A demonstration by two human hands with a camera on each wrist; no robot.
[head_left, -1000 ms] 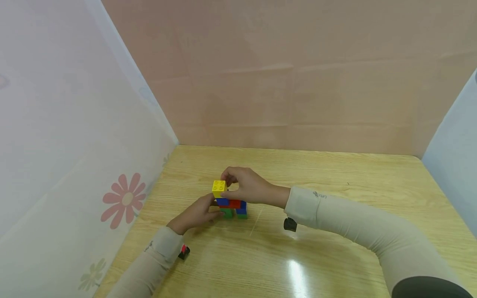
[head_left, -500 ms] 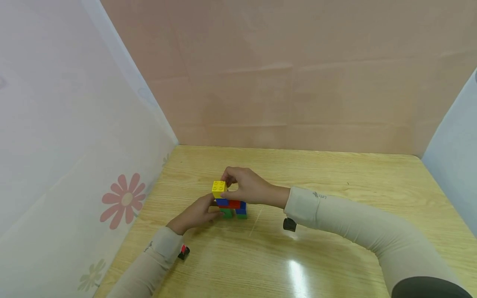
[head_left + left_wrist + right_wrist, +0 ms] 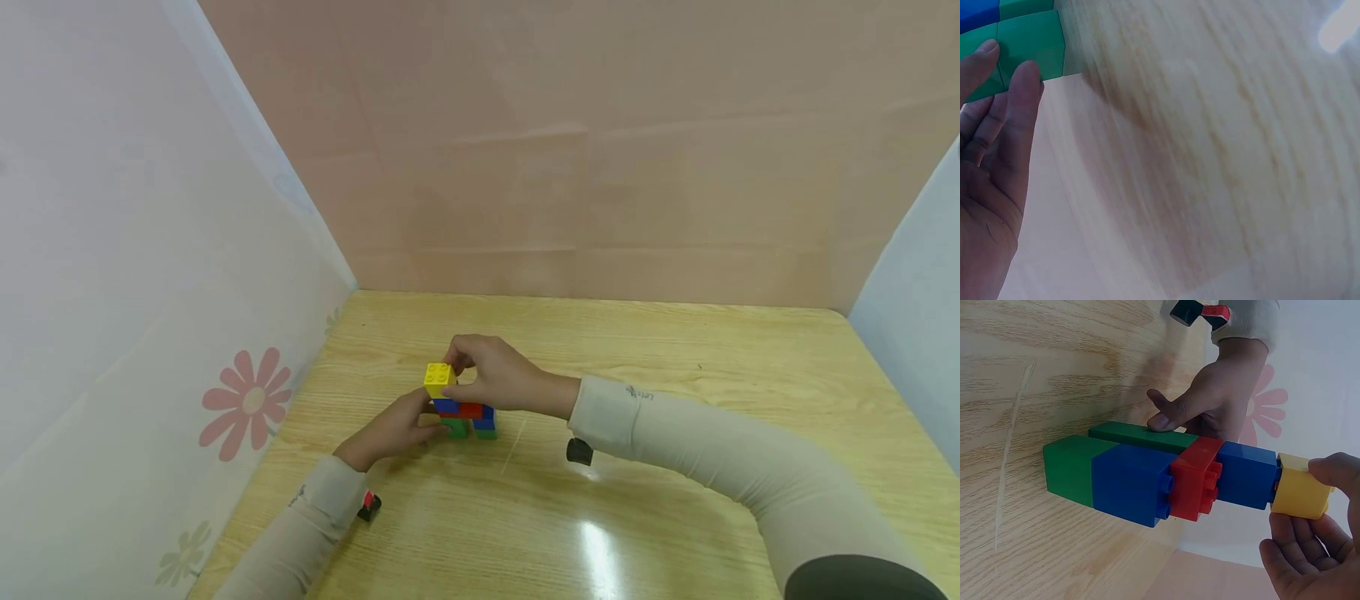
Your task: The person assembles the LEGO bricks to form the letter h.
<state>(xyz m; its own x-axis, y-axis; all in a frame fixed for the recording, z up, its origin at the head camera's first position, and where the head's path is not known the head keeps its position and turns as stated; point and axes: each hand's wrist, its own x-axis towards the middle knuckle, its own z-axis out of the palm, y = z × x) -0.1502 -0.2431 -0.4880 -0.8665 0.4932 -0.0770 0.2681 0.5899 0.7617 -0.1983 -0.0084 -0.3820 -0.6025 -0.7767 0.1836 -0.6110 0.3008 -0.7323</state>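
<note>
A small toy building-brick structure stands on the wooden table. My right hand (image 3: pixel 506 373) pinches the yellow brick (image 3: pixel 438 380) at its top between thumb and fingers. Below the yellow brick is a blue brick (image 3: pixel 1247 475), with a thin dark gap between the two in the right wrist view. That blue brick sits on one end of a red brick (image 3: pixel 1194 481), which bridges two legs. One leg is green bricks (image 3: pixel 1141 435); the other has a blue brick (image 3: pixel 1132 484) over a green brick (image 3: pixel 1072 469). My left hand (image 3: pixel 393 429) grips the green leg low down, thumb in front.
The wooden table (image 3: pixel 675 500) spreads to the right and front, with a bright glare spot. A pale wall with flower prints (image 3: pixel 255 400) rises close on the left. A brown sheet (image 3: pixel 600 167) covers the back wall.
Both hands keep their holds on the bricks, and the structure stays where it was. The head view has shifted only very slightly.
</note>
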